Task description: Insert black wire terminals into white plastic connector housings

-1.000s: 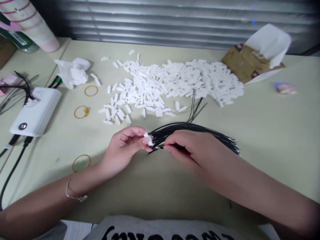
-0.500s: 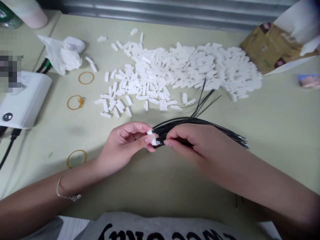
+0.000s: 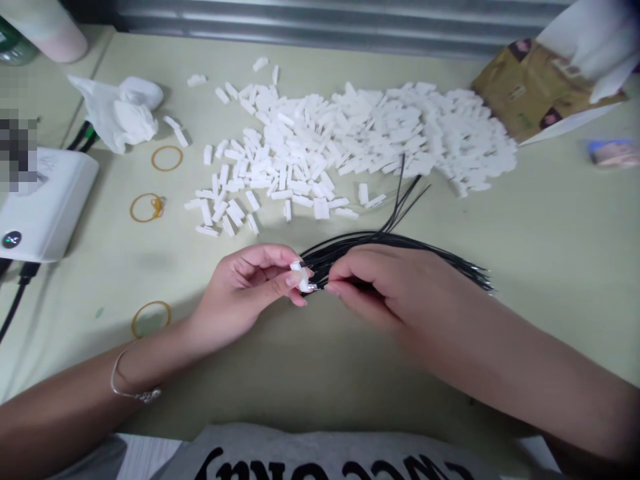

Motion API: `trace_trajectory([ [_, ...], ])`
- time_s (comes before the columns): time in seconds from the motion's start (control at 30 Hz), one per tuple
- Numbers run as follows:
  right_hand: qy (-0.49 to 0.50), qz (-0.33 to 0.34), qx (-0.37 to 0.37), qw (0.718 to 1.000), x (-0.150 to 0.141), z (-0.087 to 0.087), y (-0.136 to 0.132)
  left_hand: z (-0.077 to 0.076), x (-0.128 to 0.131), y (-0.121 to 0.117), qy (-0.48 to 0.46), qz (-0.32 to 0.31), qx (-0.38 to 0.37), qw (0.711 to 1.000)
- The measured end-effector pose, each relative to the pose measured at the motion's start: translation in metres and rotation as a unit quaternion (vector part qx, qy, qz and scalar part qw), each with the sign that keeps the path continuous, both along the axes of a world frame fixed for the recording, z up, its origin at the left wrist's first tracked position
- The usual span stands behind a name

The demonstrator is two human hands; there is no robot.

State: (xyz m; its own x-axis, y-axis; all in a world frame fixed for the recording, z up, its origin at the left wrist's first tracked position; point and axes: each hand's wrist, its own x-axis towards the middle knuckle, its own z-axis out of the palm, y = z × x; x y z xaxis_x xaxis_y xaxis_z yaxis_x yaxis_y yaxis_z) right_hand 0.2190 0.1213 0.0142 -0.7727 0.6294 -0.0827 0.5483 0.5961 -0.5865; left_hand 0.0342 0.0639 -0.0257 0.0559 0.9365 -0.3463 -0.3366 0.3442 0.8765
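My left hand [image 3: 247, 287] pinches a small white plastic connector [image 3: 301, 275] between thumb and fingers. My right hand [image 3: 395, 290] is closed on a thin black wire, its tip right at the connector. A bundle of black wires [image 3: 400, 250] lies on the table under and behind my right hand, fanning out to the right. A big heap of white connectors [image 3: 360, 143] is spread across the table behind both hands.
Yellow rubber bands [image 3: 147, 207] lie at left, one near my left wrist [image 3: 150, 319]. A white box with cables [image 3: 43, 207] sits at the left edge, crumpled tissue [image 3: 117, 113] behind it. A brown packet [image 3: 530, 90] stands at the back right.
The view has tilted down and shifted slightly. Both hands stay together at the connector, with the wire tip held against it.
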Motion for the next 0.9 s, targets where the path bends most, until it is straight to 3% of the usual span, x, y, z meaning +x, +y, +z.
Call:
trace_trajectory([
  [0.33, -0.021, 0.001, 0.052, 0.998, 0.004, -0.004, -0.007, -0.001, 0.000, -0.001, 0.019, -0.011, 0.003, 1.000],
  [0.6, -0.057, -0.016, -0.040, 0.997, -0.007, -0.002, 0.000, -0.003, 0.000, -0.001, 0.019, -0.010, -0.002, 1.000],
  [0.9, -0.051, -0.014, -0.041, 0.998, -0.004, -0.005, -0.001, -0.002, 0.002, -0.002, 0.020, -0.004, -0.018, 1.000],
])
